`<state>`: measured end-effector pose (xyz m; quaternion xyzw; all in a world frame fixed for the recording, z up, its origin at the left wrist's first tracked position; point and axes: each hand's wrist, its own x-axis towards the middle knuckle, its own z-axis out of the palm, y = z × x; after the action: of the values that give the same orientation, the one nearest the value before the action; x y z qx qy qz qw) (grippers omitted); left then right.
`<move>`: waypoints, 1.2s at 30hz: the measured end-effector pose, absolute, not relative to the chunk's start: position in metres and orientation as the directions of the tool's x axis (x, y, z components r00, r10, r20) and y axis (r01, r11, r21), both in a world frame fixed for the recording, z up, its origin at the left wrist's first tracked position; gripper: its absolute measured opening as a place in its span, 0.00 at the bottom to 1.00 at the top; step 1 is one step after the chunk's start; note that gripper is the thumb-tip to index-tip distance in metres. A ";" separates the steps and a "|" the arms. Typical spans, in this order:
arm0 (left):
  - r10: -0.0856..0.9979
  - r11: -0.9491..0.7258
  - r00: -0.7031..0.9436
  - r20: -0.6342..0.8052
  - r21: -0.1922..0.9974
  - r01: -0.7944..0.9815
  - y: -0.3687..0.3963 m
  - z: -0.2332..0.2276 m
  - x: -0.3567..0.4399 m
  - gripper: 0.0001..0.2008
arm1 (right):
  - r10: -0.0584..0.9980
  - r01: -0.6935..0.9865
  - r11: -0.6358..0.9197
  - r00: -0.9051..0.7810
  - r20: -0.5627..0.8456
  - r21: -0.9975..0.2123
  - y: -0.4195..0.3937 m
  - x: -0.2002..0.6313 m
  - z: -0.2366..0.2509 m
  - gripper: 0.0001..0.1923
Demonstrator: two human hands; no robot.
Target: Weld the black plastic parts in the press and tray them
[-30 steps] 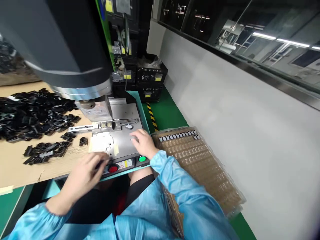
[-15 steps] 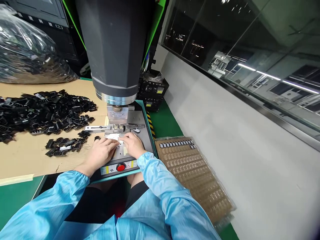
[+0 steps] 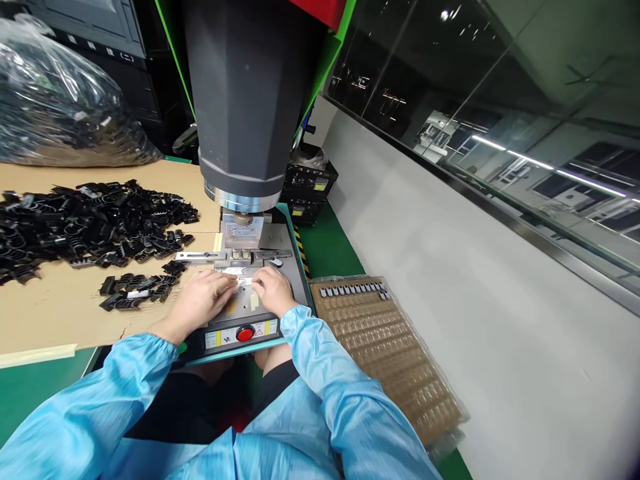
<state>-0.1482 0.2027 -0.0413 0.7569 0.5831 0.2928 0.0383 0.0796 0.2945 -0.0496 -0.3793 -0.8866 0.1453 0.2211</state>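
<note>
A small pale part [image 3: 243,281] is pinched between the fingertips of the left hand [image 3: 200,301] and the right hand [image 3: 271,291], both curled nearly shut around it on the metal fixture plate [image 3: 280,267] of the press. The part lies just in front of the hands' fingertips, below the grey press head [image 3: 245,100], which is raised well above them. It appears that seating is in progress and not finished: the fingers remain on the part, and the red button [image 3: 245,333], just behind the hands toward the body, is untouched. To the left of the hands, loose black clips [image 3: 90,217] are spread on the cardboard-covered surface [image 3: 50,313]; to the right, a stack of clear trays [image 3: 390,353] is seen with only its far row filled.
</note>
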 end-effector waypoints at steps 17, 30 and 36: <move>0.900 -0.139 -0.059 0.432 0.413 0.900 0.261 -0.035 -0.160 0.21 | 0.797 0.742 0.592 -0.482 0.364 -0.314 0.322 0.038 -0.040 0.18; 0.950 -0.015 -0.025 0.312 0.125 0.992 0.259 -0.034 -0.124 0.25 | 0.755 0.747 0.645 -0.590 0.284 -0.161 0.301 0.029 -0.030 0.29; 0.961 -0.015 -0.005 0.277 0.071 0.997 0.241 -0.016 -0.119 0.23 | 0.774 0.759 0.626 -0.577 0.262 -0.178 0.299 0.032 -0.023 0.31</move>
<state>-0.1186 0.2410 -0.0164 0.7014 0.6980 0.1244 -0.0731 0.0316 0.2992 -0.0230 -0.4316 -0.8877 0.0231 0.1587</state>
